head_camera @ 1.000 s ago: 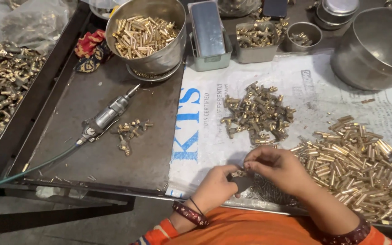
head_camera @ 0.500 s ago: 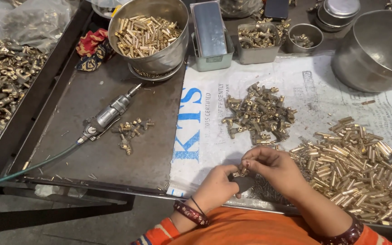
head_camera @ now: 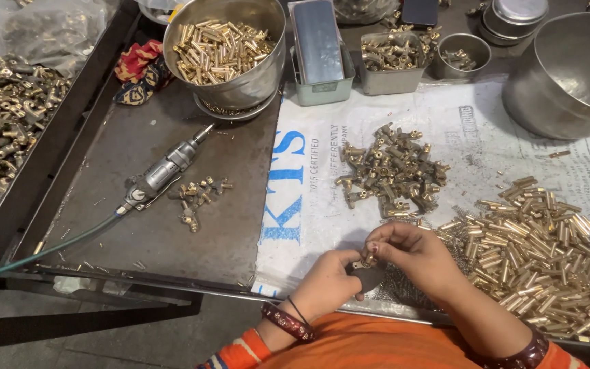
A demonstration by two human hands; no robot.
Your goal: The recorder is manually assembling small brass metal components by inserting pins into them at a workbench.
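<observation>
Both hands pinched one small brass fitting, left hand beneath, right hand fingertips on top, mid-assembly it seemed; next likely needed a part from the brass tube pile just right.

Glossy brass tubes are gleaming on a matt woven plastic sheet — the steel bowl is shining smooth, the metal tray looking dull, scuffed.

2 hands; 1 pneumatic screwdriver
</observation>
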